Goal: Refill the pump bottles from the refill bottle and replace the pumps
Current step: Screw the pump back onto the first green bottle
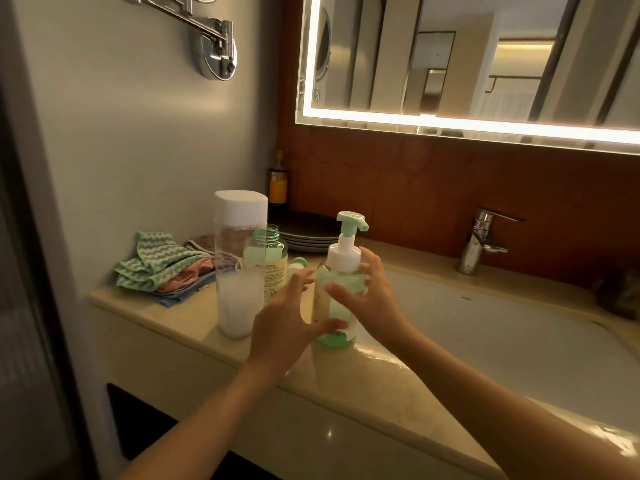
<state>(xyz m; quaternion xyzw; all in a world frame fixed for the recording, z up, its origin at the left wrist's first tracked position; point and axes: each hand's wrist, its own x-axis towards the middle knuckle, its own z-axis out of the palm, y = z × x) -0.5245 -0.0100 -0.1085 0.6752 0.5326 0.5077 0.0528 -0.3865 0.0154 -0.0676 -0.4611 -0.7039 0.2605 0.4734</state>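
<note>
At frame centre the pump bottle (334, 299) stands upright on the bench (194, 317) – pump on – with the right hand (367, 292) grasping it, the left hand (287, 317) loose-fingered, touching its lower side.

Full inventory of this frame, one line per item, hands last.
pump bottle: 1, clear with green liquid, pump on, counter edge by sink, between both hands
open bottle: 1, clear green, no pump, behind left hand
loose pump: 1, white and green, partly hidden between the bottles
refill bottle: 1, clear, white cap, milky liquid low, counter left
cloths: pile, green, pink, blue, counter far left
plates: stack, dark, back of counter
dark bottle: 1, yellow label, back corner
faucet: 1, chrome, behind sink
mirror: 1, lit frame, wall
left hand: 1, open, beside pump bottle
right hand: 1, on pump bottle
</note>
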